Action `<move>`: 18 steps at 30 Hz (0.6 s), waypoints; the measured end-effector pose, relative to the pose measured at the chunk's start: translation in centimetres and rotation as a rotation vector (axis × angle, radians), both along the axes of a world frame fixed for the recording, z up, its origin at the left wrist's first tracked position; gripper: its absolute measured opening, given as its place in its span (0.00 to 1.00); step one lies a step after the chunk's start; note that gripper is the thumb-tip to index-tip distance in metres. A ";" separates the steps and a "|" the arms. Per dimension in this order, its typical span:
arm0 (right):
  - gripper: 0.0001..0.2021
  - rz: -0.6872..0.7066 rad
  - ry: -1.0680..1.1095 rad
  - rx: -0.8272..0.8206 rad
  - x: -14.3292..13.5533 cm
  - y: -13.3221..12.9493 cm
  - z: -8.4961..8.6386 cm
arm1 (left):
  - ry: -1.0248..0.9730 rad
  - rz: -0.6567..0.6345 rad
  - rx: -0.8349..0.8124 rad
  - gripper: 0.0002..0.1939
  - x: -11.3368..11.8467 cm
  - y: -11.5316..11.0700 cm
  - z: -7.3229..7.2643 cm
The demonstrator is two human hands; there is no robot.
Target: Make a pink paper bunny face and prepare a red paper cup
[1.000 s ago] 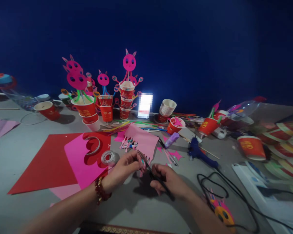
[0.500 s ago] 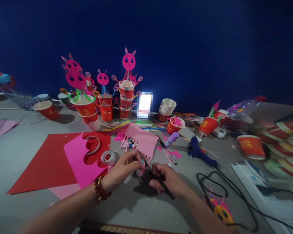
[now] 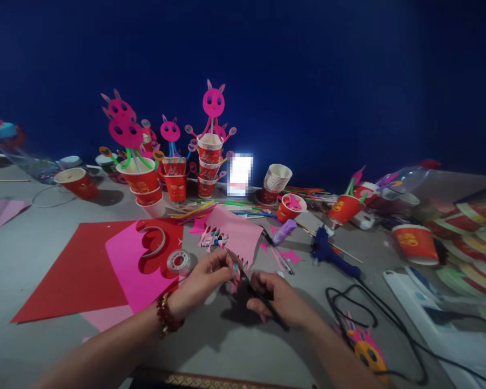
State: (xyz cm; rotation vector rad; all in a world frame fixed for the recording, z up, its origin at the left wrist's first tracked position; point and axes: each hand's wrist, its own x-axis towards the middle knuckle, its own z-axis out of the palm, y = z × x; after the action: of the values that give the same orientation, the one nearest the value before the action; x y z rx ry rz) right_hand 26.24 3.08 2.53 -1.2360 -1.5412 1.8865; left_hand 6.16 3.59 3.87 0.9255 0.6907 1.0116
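My left hand [image 3: 204, 275], a beaded bracelet [image 3: 167, 314] on its wrist, pinches a small piece of pink paper [image 3: 235, 276]. In my right hand [image 3: 281, 297] is a pair of dark scissors [image 3: 262, 298], fingers closed around the handles. The blades point away to the upper left, right against the paper at my left fingertips. Part of the paper is hidden by the fingers. Just beyond lies a light pink sheet [image 3: 235, 229] with a cut edge. A clear tape roll [image 3: 179, 261] sits left of my left hand.
Red paper [image 3: 65, 270] and cut magenta paper [image 3: 123, 259] lie to the left. A blue glue gun [image 3: 334, 256] with a black cord is on the right, near a purple glue stick [image 3: 284, 232]. Decorated red cups [image 3: 140, 175] and stacked cups [image 3: 278, 178] stand at the back.
Almost nothing differs. Both hands and the scissors stay in place, with only a tiny shift at the paper and the right fingers.
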 end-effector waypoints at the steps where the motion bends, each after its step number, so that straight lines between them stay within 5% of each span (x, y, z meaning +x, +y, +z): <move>1: 0.31 -0.004 -0.002 0.003 0.0 0.0 0.0 | 0.002 -0.002 0.003 0.13 0.0 0.0 0.0; 13: 0.31 -0.033 -0.030 0.068 0.0 0.0 -0.5 | 0.000 -0.012 0.029 0.10 0.0 0.0 -0.5; 18: 0.27 -0.198 0.013 0.100 0.2 0.3 0.1 | 0.089 -0.018 0.074 0.09 0.0 0.2 -0.6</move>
State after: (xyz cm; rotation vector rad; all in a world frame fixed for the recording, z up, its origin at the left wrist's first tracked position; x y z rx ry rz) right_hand 26.42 3.36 2.59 -1.2778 -1.4308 1.6690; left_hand 6.12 3.77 3.28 1.0442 0.7217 0.9901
